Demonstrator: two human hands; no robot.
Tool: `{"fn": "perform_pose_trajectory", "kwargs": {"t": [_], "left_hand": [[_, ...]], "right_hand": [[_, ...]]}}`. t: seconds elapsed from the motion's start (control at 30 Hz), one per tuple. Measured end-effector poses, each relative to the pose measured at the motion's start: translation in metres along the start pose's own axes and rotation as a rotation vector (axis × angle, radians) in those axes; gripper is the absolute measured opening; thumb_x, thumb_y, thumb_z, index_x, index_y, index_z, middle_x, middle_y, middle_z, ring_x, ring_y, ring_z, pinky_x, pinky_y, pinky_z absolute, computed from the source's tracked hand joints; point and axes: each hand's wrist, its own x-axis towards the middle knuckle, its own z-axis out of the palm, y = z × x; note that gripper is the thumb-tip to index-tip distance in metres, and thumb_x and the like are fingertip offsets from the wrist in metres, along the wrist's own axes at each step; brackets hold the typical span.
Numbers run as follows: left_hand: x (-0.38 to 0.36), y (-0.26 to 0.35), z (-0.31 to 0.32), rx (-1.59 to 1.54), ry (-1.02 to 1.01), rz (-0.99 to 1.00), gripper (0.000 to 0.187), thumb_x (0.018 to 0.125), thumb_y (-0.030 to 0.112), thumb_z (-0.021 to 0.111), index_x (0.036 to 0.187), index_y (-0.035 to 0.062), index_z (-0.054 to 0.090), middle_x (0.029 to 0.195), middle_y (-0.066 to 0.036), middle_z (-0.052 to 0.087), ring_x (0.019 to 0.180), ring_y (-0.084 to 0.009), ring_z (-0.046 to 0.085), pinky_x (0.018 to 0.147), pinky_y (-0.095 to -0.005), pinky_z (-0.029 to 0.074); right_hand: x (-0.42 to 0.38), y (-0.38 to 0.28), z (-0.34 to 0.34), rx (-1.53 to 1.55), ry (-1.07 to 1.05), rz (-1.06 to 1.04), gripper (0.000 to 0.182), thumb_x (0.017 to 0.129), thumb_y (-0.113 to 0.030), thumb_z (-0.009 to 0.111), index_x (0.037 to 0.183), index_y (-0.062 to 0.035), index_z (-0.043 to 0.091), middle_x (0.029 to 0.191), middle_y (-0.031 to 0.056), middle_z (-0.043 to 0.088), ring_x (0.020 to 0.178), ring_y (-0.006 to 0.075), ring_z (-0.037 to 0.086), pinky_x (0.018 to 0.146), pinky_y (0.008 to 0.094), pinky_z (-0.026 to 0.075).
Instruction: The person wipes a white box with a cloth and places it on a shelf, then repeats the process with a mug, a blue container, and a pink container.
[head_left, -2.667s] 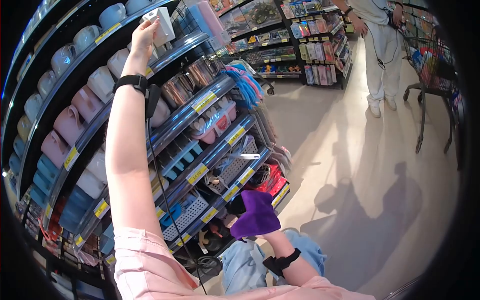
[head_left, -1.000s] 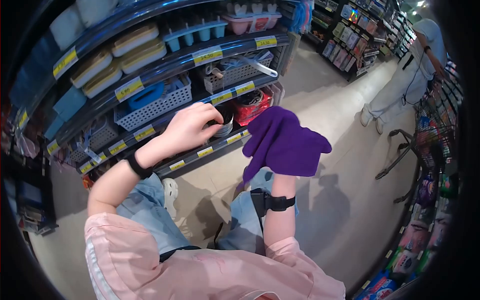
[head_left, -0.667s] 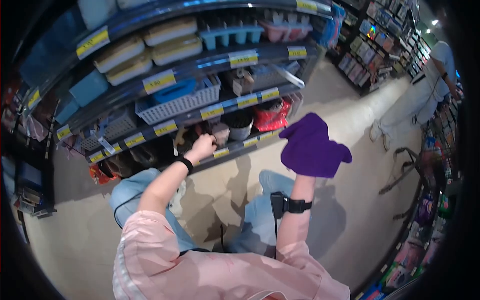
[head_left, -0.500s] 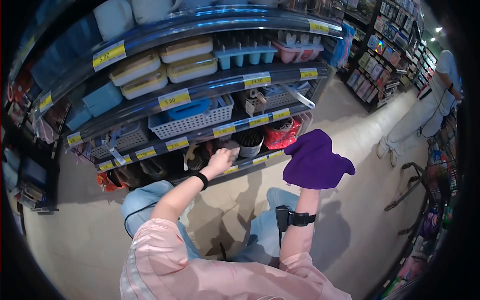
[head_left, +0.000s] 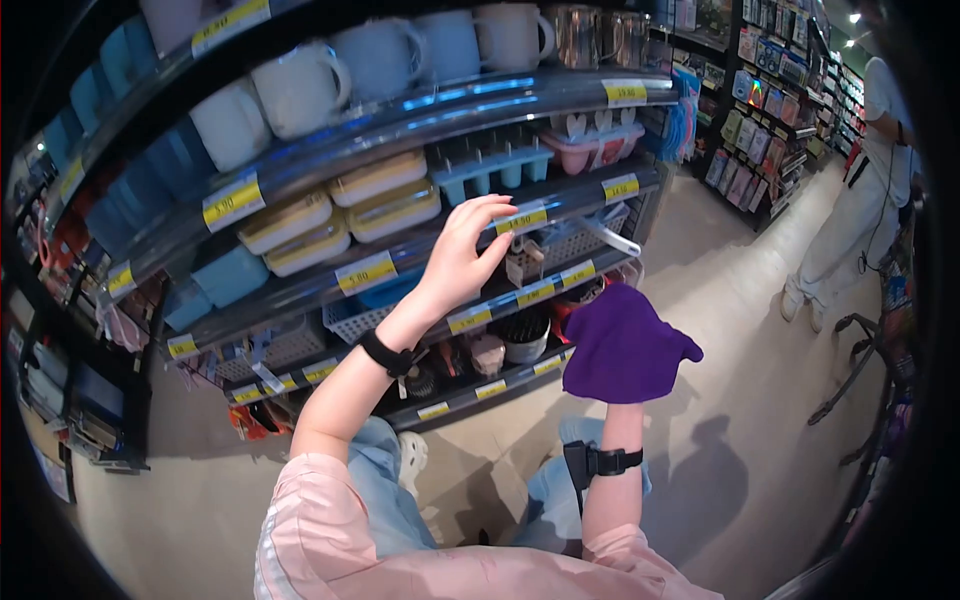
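Note:
My left hand point(head_left: 466, 255) is raised in front of the shelf edge with its fingers apart and nothing in them. Its fingertips are near a yellow 14.50 price label point(head_left: 521, 221), just below a blue ice-pop mold point(head_left: 487, 170). A purple cloth point(head_left: 630, 345) drapes over my right hand and hides its fingers; only the wrist with a black strap point(head_left: 612, 462) shows below. The cloth hangs in front of the shelf's right end, near the lowest boards. A pinkish item point(head_left: 487, 354) and a round container of dark bristly things point(head_left: 527, 335) stand on the bottom shelf.
Mugs point(head_left: 300, 90) line an upper shelf. Yellow-lidded boxes point(head_left: 392, 212) are stacked below them. A white handle point(head_left: 610, 237) juts from a basket at the right. Another person point(head_left: 850, 220) stands in the aisle at the right, near a dark stand leg point(head_left: 848, 370).
My left hand has left the bottom shelf and risen to the middle shelf edge, its fingers now spread. The view has tilted up. The purple cloth stays over my right hand.

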Motion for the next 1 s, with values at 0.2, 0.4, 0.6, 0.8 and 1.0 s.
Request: {"fn": "perform_pose_trajectory", "kwargs": {"t": [0.2, 0.4, 0.6, 0.8, 1.0], "left_hand": [[0.052, 0.038, -0.062, -0.417, -0.089, -0.189, 0.03, 0.083, 0.011, 0.052, 0.113, 0.003, 0.051, 0.116, -0.007, 0.051, 0.109, -0.0158, 0.046, 0.095, -0.0292, 0.034], [0.103, 0.034, -0.085, -0.523, -0.09, -0.191, 0.029, 0.088, 0.014, 0.048, 0.115, 0.004, 0.051, 0.123, -0.009, 0.046, 0.114, -0.017, 0.043, 0.096, -0.0285, 0.036], [0.156, 0.033, -0.053, -0.462, -0.065, -0.327, 0.03, 0.086, 0.016, 0.051, 0.113, 0.002, 0.05, 0.118, -0.012, 0.045, 0.103, -0.0167, 0.048, 0.09, -0.0275, 0.041], [0.185, 0.024, -0.032, -0.42, 0.141, -0.408, 0.028, 0.084, 0.013, 0.051, 0.109, 0.0002, 0.053, 0.105, -0.012, 0.052, 0.095, -0.0178, 0.051, 0.081, -0.0268, 0.046], [0.196, 0.019, -0.013, -0.419, 0.09, -0.377, 0.027, 0.083, 0.016, 0.052, 0.104, -0.0005, 0.057, 0.103, -0.012, 0.056, 0.097, -0.0181, 0.052, 0.075, -0.0268, 0.048]], "right_hand": [[-0.006, -0.001, -0.007, 0.023, -0.003, 0.008, 0.013, 0.075, -0.027, 0.052, 0.081, -0.0158, 0.052, 0.074, 0.0048, 0.054, 0.066, 0.0241, 0.055, 0.058, 0.039, 0.039], [-0.015, 0.007, -0.012, 0.028, -0.004, 0.004, 0.011, 0.074, -0.027, 0.052, 0.079, -0.0164, 0.051, 0.072, 0.0044, 0.053, 0.064, 0.0241, 0.054, 0.056, 0.0394, 0.038], [-0.017, 0.016, -0.013, 0.041, 0.001, 0.004, 0.01, 0.073, -0.026, 0.053, 0.077, -0.0169, 0.051, 0.07, 0.004, 0.053, 0.062, 0.0242, 0.054, 0.055, 0.0398, 0.037], [-0.02, 0.031, -0.017, 0.041, 0.007, 0.011, 0.009, 0.073, -0.026, 0.053, 0.075, -0.0174, 0.05, 0.068, 0.0036, 0.052, 0.06, 0.0242, 0.054, 0.053, 0.0402, 0.036], [-0.024, 0.043, -0.022, 0.031, 0.018, 0.025, 0.008, 0.072, -0.025, 0.053, 0.073, -0.0179, 0.05, 0.066, 0.0032, 0.051, 0.058, 0.0243, 0.053, 0.051, 0.0406, 0.036]]}}
